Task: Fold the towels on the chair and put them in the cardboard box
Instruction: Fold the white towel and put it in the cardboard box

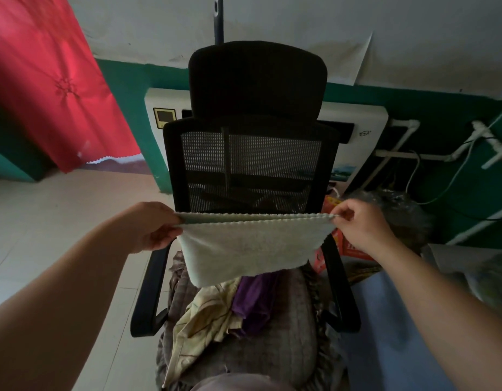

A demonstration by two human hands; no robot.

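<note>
Dim indoor light, brighter at left; wide-angle bending at edges; dark corners; soft focus.

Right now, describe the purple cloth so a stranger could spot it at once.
Find the black mesh chair in the middle of the room and look down at its padded seat. Under the hanging pale green towel lies a crumpled purple cloth, beside a cream one. It is the only purple piece in the pile.
</note>
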